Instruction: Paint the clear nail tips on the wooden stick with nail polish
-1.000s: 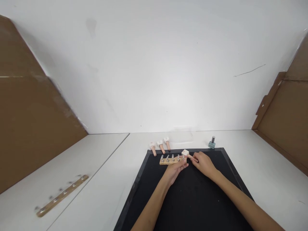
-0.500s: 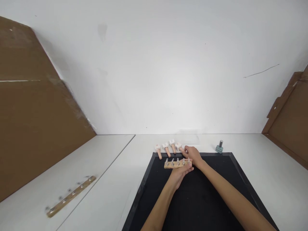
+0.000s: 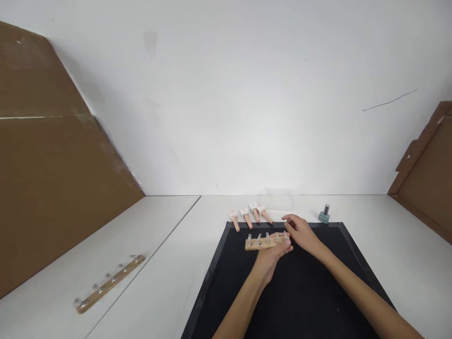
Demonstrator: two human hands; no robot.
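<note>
A short wooden strip with several metal pegs [image 3: 261, 242] lies near the far edge of a black mat [image 3: 289, 292]. My left hand [image 3: 273, 256] rests flat against the strip's near right side, touching it. My right hand [image 3: 300, 230] hovers just right of the strip with fingers apart and nothing in it. Several pink fingertip pieces with white bases [image 3: 250, 215] lie in a row on the white table just beyond the mat, left of my right hand.
A small teal bottle with a grey cap [image 3: 324, 215] stands at the mat's far right corner. A second, longer wooden strip with pegs [image 3: 110, 283] lies on the table at the left. Brown cardboard panels [image 3: 45, 188] flank both sides; a white wall is behind.
My right hand carried a pink fingertip piece from the strip to the row beyond the mat, let it go, and drew back to the right. My left hand stayed on the strip.
</note>
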